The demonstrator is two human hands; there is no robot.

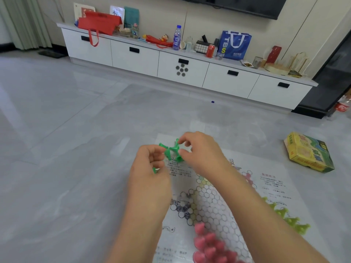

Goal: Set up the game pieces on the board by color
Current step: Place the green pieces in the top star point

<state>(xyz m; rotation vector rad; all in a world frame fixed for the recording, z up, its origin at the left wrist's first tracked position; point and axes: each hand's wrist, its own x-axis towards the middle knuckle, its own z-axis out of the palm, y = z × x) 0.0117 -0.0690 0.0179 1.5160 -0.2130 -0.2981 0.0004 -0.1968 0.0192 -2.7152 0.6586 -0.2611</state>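
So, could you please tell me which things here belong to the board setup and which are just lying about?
Part of the job:
green pieces, held by both hands
game board sheet
pink pieces
yellow-green pieces

Lying about:
game box
blue tote bag
water bottle
red can

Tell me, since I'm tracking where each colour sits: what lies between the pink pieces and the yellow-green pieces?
In the head view, bare hexagon cells of the board, crossed by the right forearm; pink pieces, yellow-green pieces.
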